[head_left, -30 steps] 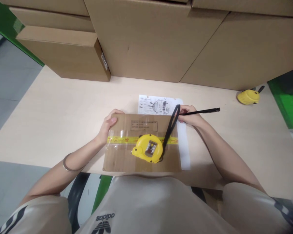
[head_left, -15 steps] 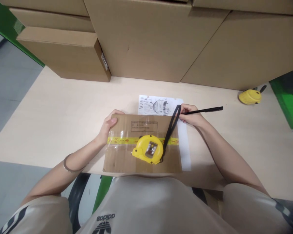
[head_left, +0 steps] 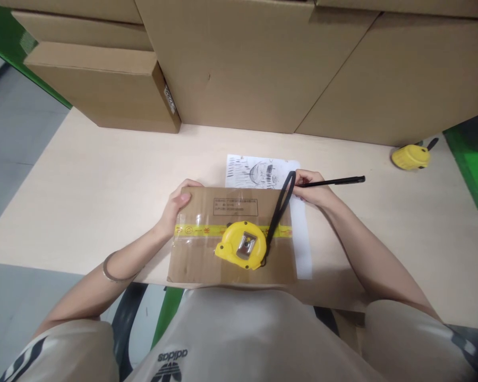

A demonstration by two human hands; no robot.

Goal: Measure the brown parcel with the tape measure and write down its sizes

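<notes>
A flat brown cardboard box (head_left: 199,254) with a yellow tape strip lies at the near table edge. My left hand (head_left: 178,207) grips its upper left corner, thumb on top. A yellow tape measure (head_left: 241,244) rests on the box, its black strap (head_left: 281,207) running up to the right. My right hand (head_left: 313,189) is closed on a black pen (head_left: 334,182) at the box's upper right corner, over a white sheet with a printed sketch (head_left: 258,171) that lies partly under the box.
Large cardboard boxes (head_left: 247,63) are stacked along the back of the beige table (head_left: 95,180). A second yellow tape measure (head_left: 411,157) sits at the far right. Green panels (head_left: 472,164) flank the table on both sides.
</notes>
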